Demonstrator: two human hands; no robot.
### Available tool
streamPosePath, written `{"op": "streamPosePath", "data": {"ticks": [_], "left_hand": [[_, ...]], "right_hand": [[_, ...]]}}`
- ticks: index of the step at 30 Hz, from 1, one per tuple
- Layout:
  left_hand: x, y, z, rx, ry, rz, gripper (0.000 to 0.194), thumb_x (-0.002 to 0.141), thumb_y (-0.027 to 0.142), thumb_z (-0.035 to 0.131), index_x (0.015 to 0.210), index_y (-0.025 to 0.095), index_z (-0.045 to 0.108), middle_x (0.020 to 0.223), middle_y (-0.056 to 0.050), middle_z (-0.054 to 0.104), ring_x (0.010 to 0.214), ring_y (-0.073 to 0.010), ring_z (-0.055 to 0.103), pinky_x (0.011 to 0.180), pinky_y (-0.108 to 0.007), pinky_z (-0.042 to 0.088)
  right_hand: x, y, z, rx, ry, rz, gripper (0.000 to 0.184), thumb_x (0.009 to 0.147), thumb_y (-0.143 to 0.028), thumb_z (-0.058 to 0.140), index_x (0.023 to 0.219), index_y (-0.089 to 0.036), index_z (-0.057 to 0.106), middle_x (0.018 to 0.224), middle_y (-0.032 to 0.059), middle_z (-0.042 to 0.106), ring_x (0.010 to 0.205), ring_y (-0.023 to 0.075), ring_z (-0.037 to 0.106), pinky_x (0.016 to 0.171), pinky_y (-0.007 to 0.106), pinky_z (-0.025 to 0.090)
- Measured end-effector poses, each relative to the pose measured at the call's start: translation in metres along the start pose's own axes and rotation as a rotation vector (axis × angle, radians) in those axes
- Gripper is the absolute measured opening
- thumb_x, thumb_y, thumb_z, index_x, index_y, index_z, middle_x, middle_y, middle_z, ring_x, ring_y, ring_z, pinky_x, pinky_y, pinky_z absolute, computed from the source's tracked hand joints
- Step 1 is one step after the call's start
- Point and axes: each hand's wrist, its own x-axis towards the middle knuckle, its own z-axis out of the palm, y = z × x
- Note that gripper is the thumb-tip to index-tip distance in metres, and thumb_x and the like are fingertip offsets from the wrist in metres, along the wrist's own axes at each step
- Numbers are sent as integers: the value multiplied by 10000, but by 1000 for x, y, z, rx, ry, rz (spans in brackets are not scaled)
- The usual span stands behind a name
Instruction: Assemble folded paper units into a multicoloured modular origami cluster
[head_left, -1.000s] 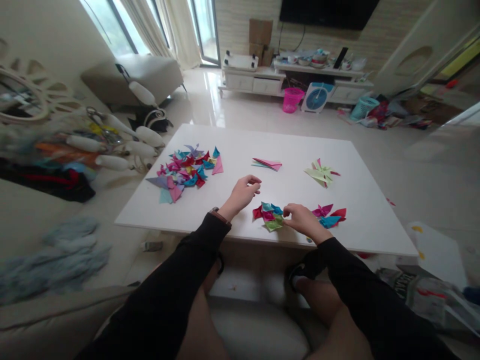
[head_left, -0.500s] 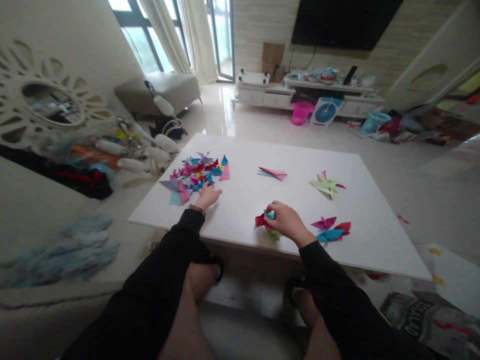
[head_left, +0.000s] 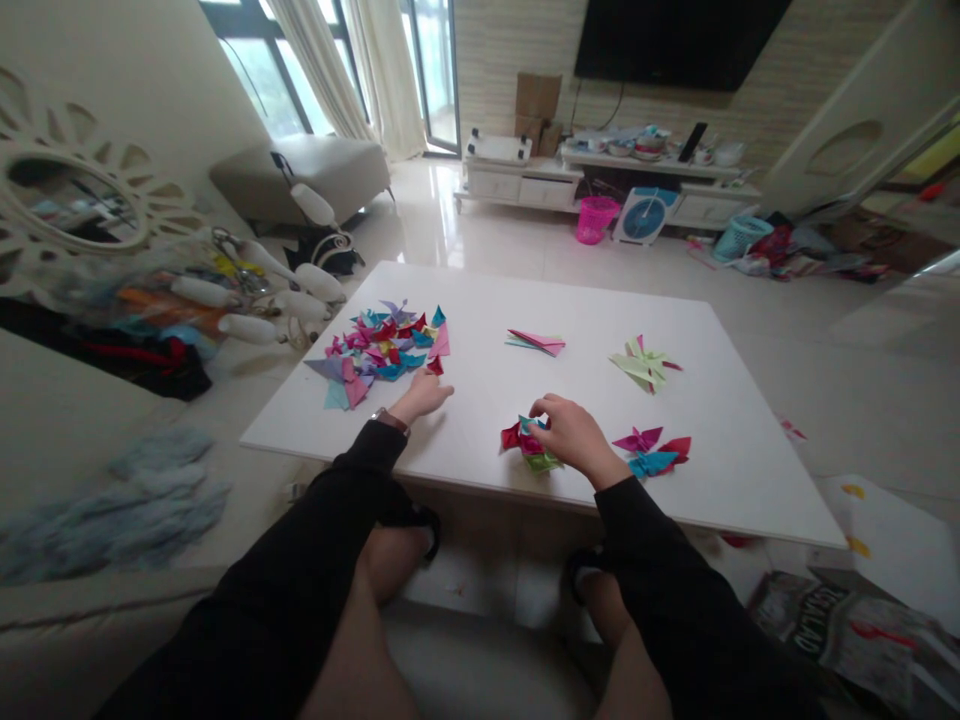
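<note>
A heap of folded paper cranes [head_left: 382,340] in many colours covers the left part of the white table [head_left: 465,410]. At the heap's near edge, my left hand [head_left: 421,396] is closed with a red paper crane [head_left: 435,367] at its fingertips. My right hand [head_left: 574,432] is just above a small cluster of cranes near the table's front edge. A blue paper crane [head_left: 528,425] lies on top of that cluster, beside the slightly parted thumb and forefinger. Red [head_left: 510,436] and green [head_left: 541,463] cranes show beneath it.
Another group of magenta, red and blue cranes [head_left: 651,458] lies to the right. Behind are light green folded papers [head_left: 643,365] and a few narrow folded papers [head_left: 536,342]. A white lamp [head_left: 251,327] stands beyond the table's left edge.
My left hand has drawn slightly back from the heap, and a red crane now shows at its fingertips. The blue crane has left my right fingers' pinch and sits on the cluster.
</note>
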Motion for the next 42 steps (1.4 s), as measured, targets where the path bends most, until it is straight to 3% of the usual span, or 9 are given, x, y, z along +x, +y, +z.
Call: {"op": "streamPosePath", "data": {"ticks": [3,6,10,14,21,34,39,42], "left_hand": [[-14,26,18,38,-66,100,80,716,200,670,785,171,641,1044,-148,642,1211,-313,547,1151,-416,359],[-36,54,31,143,-168,367,328,795,232,633,1092,93,650,1365,-214,527,1329,-316,496,1195,-407,351],[-60,80,37,250,-241,590,476,859,210,574,1322,100,555,1469,-199,467,1395,-299,457,1209,-417,359],[-68,89,38,291,-247,681,445,890,193,541,1333,150,553,1447,-158,510,1370,-274,488,1192,-408,394],[-70,85,34,308,-227,716,425,911,201,522,1331,144,561,1442,-159,527,1362,-271,499,1175,-401,415],[-76,91,31,256,-250,778,412,893,188,544,1302,165,587,1398,-139,566,1314,-268,535,1131,-394,455],[-74,91,28,110,-204,795,199,859,142,575,1036,196,648,1350,-105,589,1293,-255,553,1124,-415,466],[-71,90,30,-43,-104,710,180,827,108,587,985,190,609,1299,-108,601,1246,-248,581,1074,-428,499]], "right_hand": [[4,2,0,58,95,-14,109,895,-267,605,964,-216,673,1002,47,685,826,170,633,742,285,424],[9,4,1,157,244,3,214,881,-226,579,1086,-200,635,1081,70,685,834,178,641,775,306,471],[15,8,5,280,390,5,388,848,-189,570,1236,-210,569,1230,106,645,893,195,659,781,331,521],[18,13,7,292,414,1,409,831,-139,534,1230,-219,574,1238,105,640,937,205,665,813,351,540],[19,9,10,258,366,6,213,842,-160,557,1030,-214,640,1084,69,667,946,204,650,802,327,526],[20,6,8,205,355,38,89,879,-204,621,872,-202,709,971,41,616,809,157,607,785,297,491],[18,6,5,209,358,64,91,876,-214,627,856,-205,715,963,39,620,788,157,618,772,300,489],[17,6,3,182,388,65,86,873,-202,615,825,-206,686,910,31,631,767,163,620,761,307,472]]}}
